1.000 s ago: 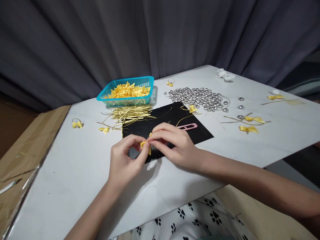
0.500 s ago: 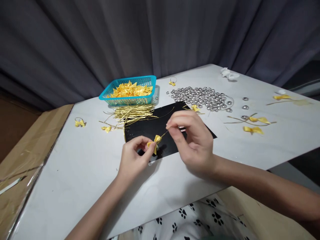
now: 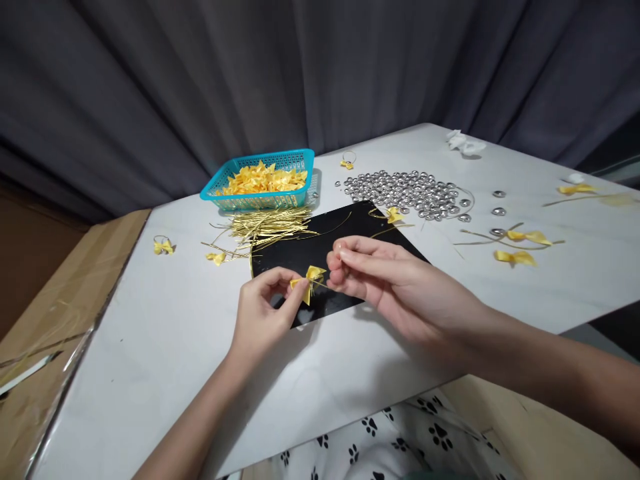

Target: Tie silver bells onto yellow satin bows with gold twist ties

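My left hand (image 3: pixel 266 303) pinches a yellow ribbon bow (image 3: pixel 314 275) between thumb and fingertips, over the front part of a black sheet (image 3: pixel 340 235). A thin gold wire (image 3: pixel 321 285) runs from the middle of the bow to my right hand (image 3: pixel 400 280). That hand is closed, palm turned partly up, its thumb pressed on the curled fingers, with the wire's end at its fingertips. Behind the sheet lies a bundle of gold wire ties (image 3: pixel 270 224).
A teal basket (image 3: pixel 257 201) of yellow bows stands at the back left. Silver beads (image 3: pixel 407 193) are heaped to its right. Loose bows and wires (image 3: pixel 515 257) lie at the right, a ringed bow (image 3: pixel 163 247) at the left, and crumpled white material (image 3: pixel 465 143) at the back.
My right hand has rotated palm-up and come down nearer the bow, its fingers now more curled together. My left hand keeps its pinch, with the bow slightly turned. The view has shifted a little.
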